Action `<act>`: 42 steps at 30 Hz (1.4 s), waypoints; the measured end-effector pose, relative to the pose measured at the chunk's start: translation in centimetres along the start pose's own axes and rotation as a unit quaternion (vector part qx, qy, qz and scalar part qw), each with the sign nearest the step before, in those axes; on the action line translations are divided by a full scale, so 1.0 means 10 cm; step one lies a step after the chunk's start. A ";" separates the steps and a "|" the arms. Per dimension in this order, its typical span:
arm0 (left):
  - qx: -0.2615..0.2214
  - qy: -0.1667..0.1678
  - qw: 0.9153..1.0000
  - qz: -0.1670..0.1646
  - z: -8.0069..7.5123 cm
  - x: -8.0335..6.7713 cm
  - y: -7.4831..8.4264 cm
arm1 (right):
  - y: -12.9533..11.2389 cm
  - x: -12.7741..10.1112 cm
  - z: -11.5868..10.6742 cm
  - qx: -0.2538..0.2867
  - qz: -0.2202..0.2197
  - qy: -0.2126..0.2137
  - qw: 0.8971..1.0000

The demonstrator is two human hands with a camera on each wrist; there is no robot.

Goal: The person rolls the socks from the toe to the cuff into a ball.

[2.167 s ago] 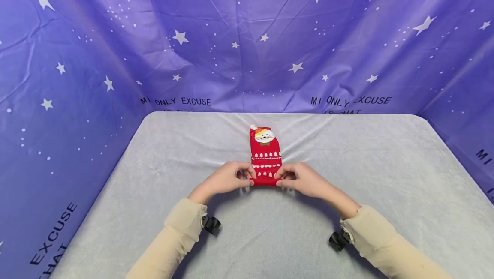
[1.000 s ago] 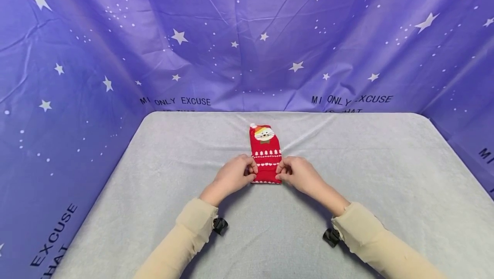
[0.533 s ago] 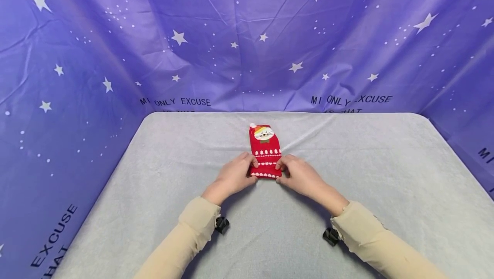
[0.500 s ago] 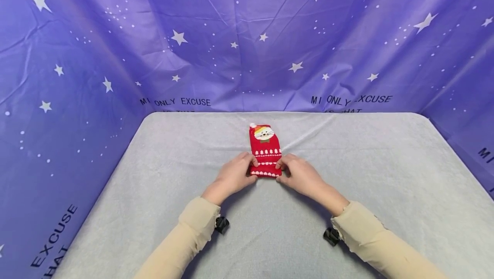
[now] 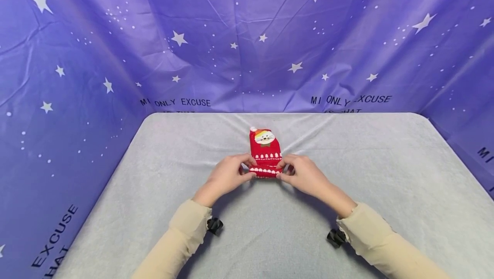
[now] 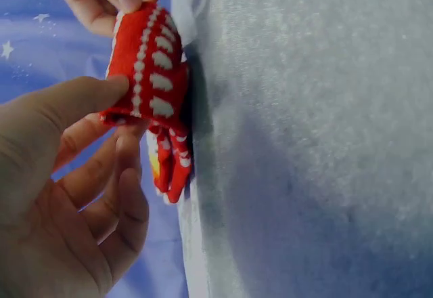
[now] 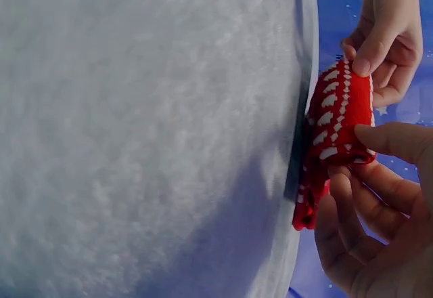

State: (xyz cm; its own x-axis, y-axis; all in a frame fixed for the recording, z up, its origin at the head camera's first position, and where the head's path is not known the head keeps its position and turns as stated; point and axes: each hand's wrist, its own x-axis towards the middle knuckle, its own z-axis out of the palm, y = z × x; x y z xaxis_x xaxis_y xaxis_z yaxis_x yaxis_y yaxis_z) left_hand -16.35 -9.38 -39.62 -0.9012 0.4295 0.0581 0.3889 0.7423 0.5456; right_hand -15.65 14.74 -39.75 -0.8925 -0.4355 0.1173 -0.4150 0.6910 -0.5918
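Observation:
A red knitted sock (image 5: 266,148) with white patterned bands and a white whiskered face lies on the table, its face end pointing away from me. The near end is turned over into a thick roll, which the left wrist view shows as a red tube (image 6: 145,61). My left hand (image 5: 227,174) pinches the left end of this roll between thumb and fingers. At the right end, my right hand (image 5: 305,175) pinches it the same way. In the right wrist view the flat part of the sock (image 7: 308,206) hangs behind the roll, partly hidden.
A grey cloth covers the table (image 5: 262,236), with rounded far corners and a few creases. Purple star-printed curtains (image 5: 247,47) enclose the back and both sides. Small black cameras are strapped at both wrists.
The near end of the sock has been rolled further away from me, so the flat part is shorter. Its far end has slid slightly toward me. Both hands keep pinching the sides.

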 end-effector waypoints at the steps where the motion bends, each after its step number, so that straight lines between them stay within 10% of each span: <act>1: -0.017 -0.006 1.000 0.002 -0.01 -0.01 0.00 | 0.00 -0.01 -0.01 0.007 -0.002 -0.006 1.000; 11: -0.137 -0.051 0.989 -0.013 0.00 -0.05 -0.08 | 0.05 -0.03 -0.02 0.105 0.031 -0.072 0.991; 24: -0.082 -0.007 0.992 -0.100 0.09 0.02 -0.04 | 0.12 0.07 0.05 0.186 0.128 -0.048 0.973; 34: -0.069 0.029 0.997 0.020 0.14 0.00 -0.05 | 0.18 0.14 0.07 0.177 0.141 -0.038 0.973; 42: -0.053 0.004 0.998 0.024 0.16 0.01 -0.02 | 0.16 0.12 0.07 0.153 0.118 -0.009 0.981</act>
State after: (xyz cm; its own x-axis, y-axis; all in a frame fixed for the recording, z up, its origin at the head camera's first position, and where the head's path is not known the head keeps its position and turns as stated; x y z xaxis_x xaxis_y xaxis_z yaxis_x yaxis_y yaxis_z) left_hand -16.16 -8.67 -41.02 -0.8837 0.4585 0.0936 0.4098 0.6617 0.6278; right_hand -17.20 14.89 -41.13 -0.9532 -0.2956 -0.0634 -0.1226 0.5696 -0.8127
